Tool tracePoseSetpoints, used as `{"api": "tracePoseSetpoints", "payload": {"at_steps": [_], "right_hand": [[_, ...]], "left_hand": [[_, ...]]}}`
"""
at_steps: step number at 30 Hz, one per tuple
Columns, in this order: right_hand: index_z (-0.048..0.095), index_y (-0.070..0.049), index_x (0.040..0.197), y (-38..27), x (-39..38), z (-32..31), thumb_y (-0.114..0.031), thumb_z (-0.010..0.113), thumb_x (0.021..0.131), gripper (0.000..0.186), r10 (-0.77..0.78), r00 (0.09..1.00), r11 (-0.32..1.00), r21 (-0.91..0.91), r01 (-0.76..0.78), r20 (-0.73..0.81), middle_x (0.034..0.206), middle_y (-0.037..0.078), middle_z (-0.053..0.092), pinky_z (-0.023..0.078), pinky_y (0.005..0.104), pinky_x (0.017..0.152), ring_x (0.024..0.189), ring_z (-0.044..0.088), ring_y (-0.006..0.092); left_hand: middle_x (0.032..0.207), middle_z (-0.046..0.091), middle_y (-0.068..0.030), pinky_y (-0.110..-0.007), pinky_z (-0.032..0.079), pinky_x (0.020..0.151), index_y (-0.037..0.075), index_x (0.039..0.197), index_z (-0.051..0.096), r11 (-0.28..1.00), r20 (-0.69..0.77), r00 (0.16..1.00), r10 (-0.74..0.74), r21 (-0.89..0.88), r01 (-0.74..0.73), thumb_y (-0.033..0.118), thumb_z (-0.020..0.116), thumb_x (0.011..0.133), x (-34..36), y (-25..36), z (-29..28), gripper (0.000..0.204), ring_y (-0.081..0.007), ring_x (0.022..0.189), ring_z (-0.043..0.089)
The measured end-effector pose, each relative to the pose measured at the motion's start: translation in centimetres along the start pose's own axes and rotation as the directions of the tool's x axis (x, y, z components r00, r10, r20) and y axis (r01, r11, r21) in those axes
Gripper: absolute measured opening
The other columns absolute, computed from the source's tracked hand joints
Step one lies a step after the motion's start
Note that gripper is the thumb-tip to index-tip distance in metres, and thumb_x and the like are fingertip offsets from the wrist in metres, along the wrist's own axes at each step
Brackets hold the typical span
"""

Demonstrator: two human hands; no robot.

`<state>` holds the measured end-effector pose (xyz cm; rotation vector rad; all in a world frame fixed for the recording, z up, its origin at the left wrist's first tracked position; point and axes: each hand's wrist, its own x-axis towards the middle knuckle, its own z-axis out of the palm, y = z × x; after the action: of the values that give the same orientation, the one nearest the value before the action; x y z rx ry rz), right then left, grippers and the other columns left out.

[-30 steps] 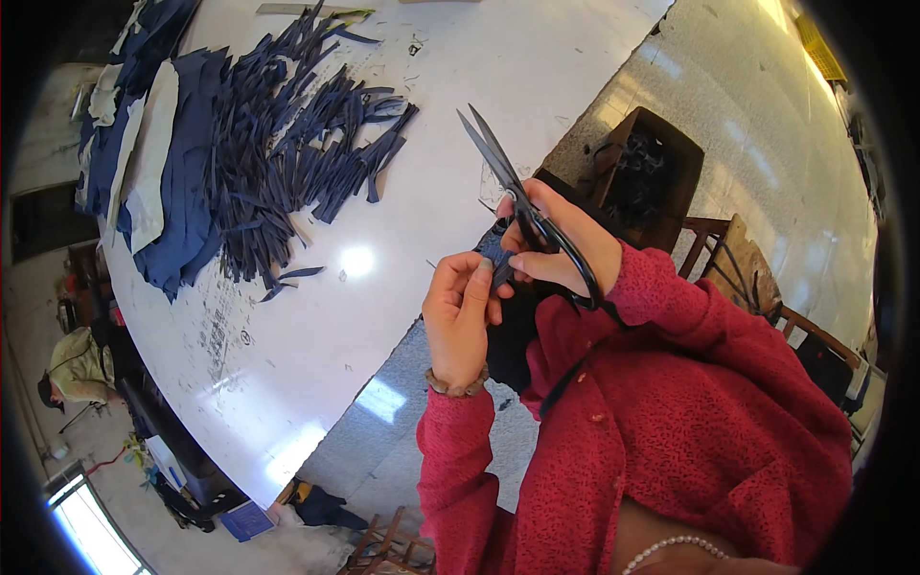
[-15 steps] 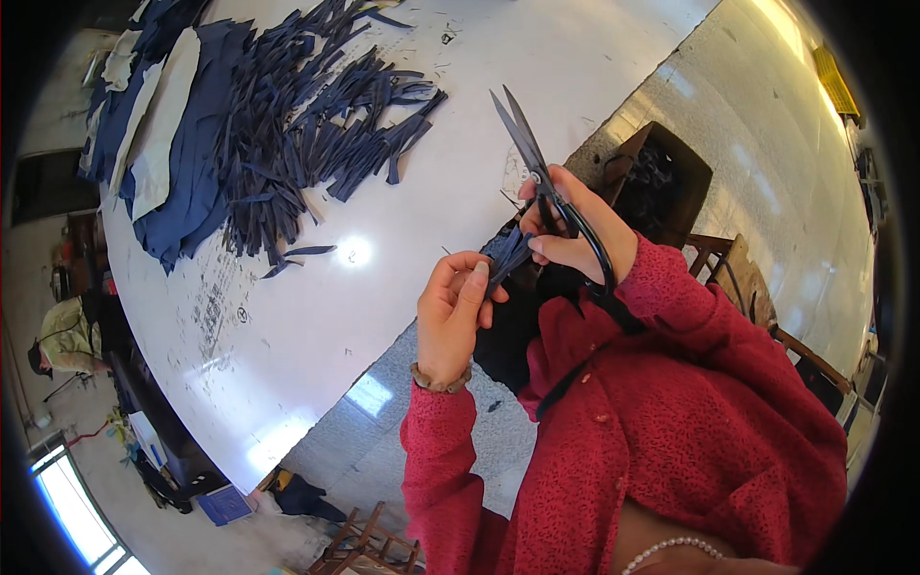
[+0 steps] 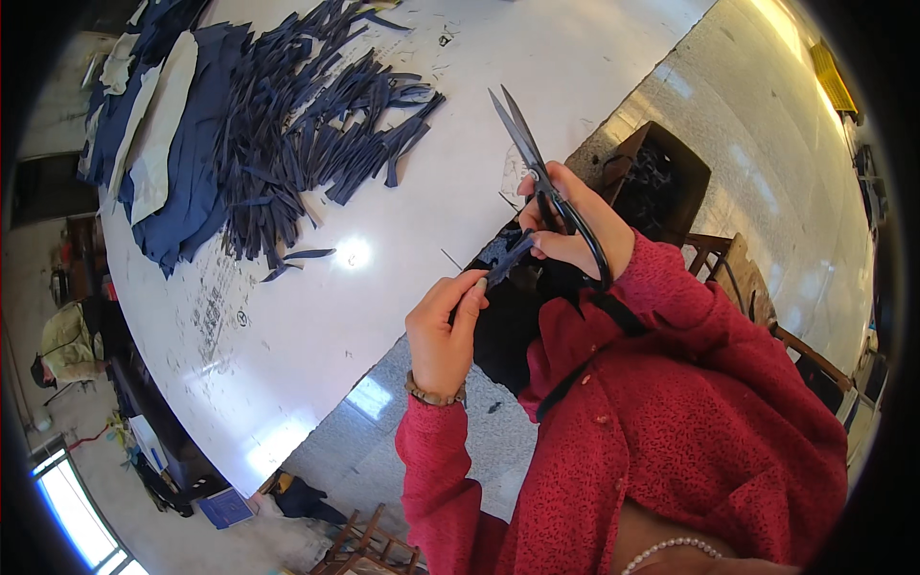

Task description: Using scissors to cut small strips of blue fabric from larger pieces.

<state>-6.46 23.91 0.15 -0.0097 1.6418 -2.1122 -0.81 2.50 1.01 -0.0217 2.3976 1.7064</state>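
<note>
Strip (image 3: 505, 261): dark blue, pinched at its lower end in left hand (image 3: 443, 331) fingers, slanting up-right to right hand (image 3: 573, 228). Scissors (image 3: 537, 168): gripped right, blades nearly closed, pointing up-left. Cut pile (image 3: 316, 144) on surface (image 3: 460, 125), far left.

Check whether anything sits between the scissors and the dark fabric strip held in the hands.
Nothing visible does. The left hand pinches the fabric strip right beside the right hand, which holds the scissors with blades pointing up, away from the strip.
</note>
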Motion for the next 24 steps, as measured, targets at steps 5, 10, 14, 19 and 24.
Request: {"api": "tracePoseSetpoints", "payload": {"at_steps": [5,10,14,19,24], "right_hand": [[0.038,-0.004,0.117,0.1,-0.1,0.0,0.005,0.058,0.074,0.048,-0.023,1.000,0.995,-0.100,0.024,0.009,0.083,0.005,0.052,0.045,0.0243,0.068,0.074,0.053,0.0105],[0.036,-0.003,0.119,-0.4,-0.2,0.4,0.004,0.059,0.075,0.049,-0.017,0.999,0.986,-0.168,0.022,0.031,0.084,0.004,0.051,0.043,0.0240,0.070,0.077,0.051,0.0104],[0.036,-0.003,0.119,-0.2,-0.2,0.2,0.004,0.059,0.076,0.050,-0.053,0.998,0.980,-0.190,0.059,0.035,0.085,0.004,0.050,0.043,0.0247,0.072,0.078,0.050,0.0106],[0.039,-0.004,0.120,0.1,-0.3,0.0,0.002,0.059,0.078,0.047,-0.047,0.998,0.994,-0.098,0.050,0.031,0.085,0.004,0.054,0.045,0.0249,0.073,0.077,0.053,0.0109],[0.039,-0.003,0.119,-0.8,-1.1,-0.2,0.001,0.057,0.081,0.042,-0.061,0.997,0.998,-0.032,0.063,0.048,0.087,0.006,0.058,0.046,0.0255,0.073,0.077,0.055,0.0112]], "left_hand": [[0.070,0.062,-0.0033,-0.020,0.042,0.058,-0.002,0.098,0.068,0.997,-0.079,0.994,-0.074,-0.023,0.073,0.007,0.062,0.090,0.1,0.3,1.1,0.013,-0.0073,0.064,0.056],[0.068,0.061,-0.0031,-0.019,0.037,0.048,-0.001,0.101,0.067,0.945,-0.024,0.961,-0.277,-0.187,0.268,0.010,0.061,0.092,0.3,1.1,1.7,0.016,-0.0045,0.052,0.049],[0.068,0.061,-0.0029,-0.018,0.036,0.048,-0.002,0.105,0.065,0.930,0.010,0.964,-0.264,-0.262,0.257,0.012,0.059,0.093,0.2,0.9,2.1,0.019,-0.0043,0.052,0.046],[0.070,0.061,-0.0029,-0.018,0.034,0.051,-0.002,0.103,0.065,0.951,0.006,0.977,-0.213,-0.227,0.209,0.011,0.058,0.094,-0.1,0.6,1.7,0.017,-0.0040,0.057,0.045],[0.070,0.057,0.0006,-0.017,0.030,0.052,-0.003,0.100,0.065,0.984,-0.077,0.992,-0.098,-0.158,0.085,0.012,0.057,0.095,-0.3,-0.2,1.5,0.018,-0.0026,0.057,0.042]]}}
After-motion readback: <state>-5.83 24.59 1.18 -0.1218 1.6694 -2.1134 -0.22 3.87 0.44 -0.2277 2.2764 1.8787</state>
